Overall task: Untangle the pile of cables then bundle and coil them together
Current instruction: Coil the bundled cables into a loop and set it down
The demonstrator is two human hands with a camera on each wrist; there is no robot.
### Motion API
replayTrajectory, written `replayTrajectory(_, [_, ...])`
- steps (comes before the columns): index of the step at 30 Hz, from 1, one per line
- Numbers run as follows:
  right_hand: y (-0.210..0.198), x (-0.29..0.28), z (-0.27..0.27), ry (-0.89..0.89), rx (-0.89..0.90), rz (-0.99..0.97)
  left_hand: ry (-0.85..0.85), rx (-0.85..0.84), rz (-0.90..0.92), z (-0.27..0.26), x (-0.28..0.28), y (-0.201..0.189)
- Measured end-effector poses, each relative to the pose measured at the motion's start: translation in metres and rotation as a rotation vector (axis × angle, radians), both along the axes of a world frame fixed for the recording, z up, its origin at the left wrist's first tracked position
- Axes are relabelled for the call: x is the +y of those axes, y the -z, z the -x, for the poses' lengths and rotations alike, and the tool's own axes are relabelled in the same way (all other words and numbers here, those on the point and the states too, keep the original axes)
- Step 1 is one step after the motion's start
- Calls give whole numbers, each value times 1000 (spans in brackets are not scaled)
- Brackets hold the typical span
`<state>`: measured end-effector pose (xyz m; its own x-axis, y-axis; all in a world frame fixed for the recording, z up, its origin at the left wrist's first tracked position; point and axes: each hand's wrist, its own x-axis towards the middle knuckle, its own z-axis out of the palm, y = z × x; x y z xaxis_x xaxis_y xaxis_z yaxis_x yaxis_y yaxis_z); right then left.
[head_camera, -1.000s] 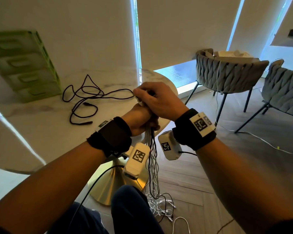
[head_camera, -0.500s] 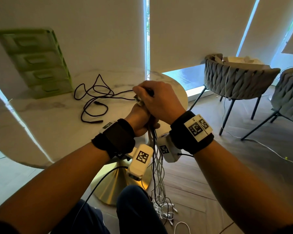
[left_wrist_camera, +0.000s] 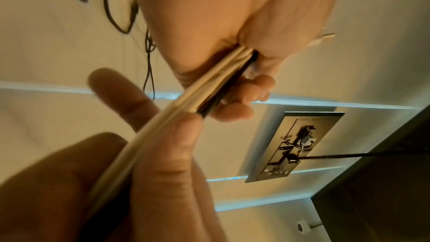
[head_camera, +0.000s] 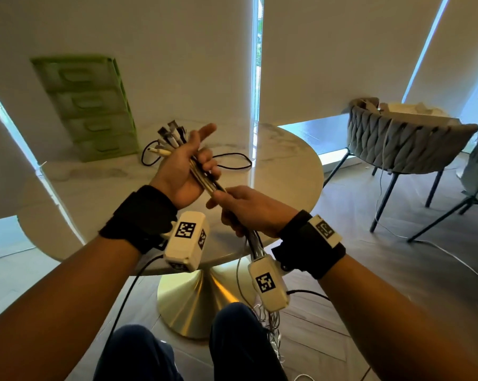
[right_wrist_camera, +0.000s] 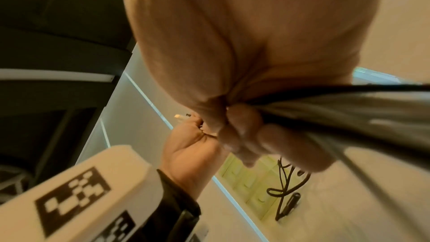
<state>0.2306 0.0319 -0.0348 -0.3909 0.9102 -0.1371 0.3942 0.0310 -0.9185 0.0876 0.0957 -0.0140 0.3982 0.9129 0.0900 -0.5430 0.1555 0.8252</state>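
A bundle of white and black cables (head_camera: 204, 178) runs straight between my two hands above the round table (head_camera: 284, 166). My left hand (head_camera: 189, 163) grips its upper end, palm up, index finger sticking out, with several plug ends (head_camera: 170, 134) fanning out above the fist. My right hand (head_camera: 246, 210) grips the bundle just below, and the loose lengths (head_camera: 270, 323) hang from it down to the floor. The left wrist view shows the cables (left_wrist_camera: 186, 106) passing from the left hand (left_wrist_camera: 232, 43) into the right hand (left_wrist_camera: 149, 163). In the right wrist view the right hand (right_wrist_camera: 244, 113) clenches the dark strands (right_wrist_camera: 349, 104).
A loose black cable (head_camera: 232, 160) lies on the marble tabletop behind my hands. A green drawer unit (head_camera: 92, 108) stands at the table's back left. Two grey woven chairs (head_camera: 402, 136) stand to the right on the wood floor. My knees (head_camera: 240, 339) are beside the table's gold base (head_camera: 193, 303).
My hands were stacked tight on the bundle at the table edge. The left hand has since risen with the plug ends and turned palm up, and the right hand has slid down the cables.
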Motion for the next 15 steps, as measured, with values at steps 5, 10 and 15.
replayTrajectory(5, [-11,7,27,-16,-302,-4,-112,15,40,22,3,13])
replayTrajectory(10, [-6,10,43,-15,-307,5,-201,39,114,35,2,18])
replayTrajectory(15, [-3,10,49,-43,-176,-19,-109,88,128,46,-3,9])
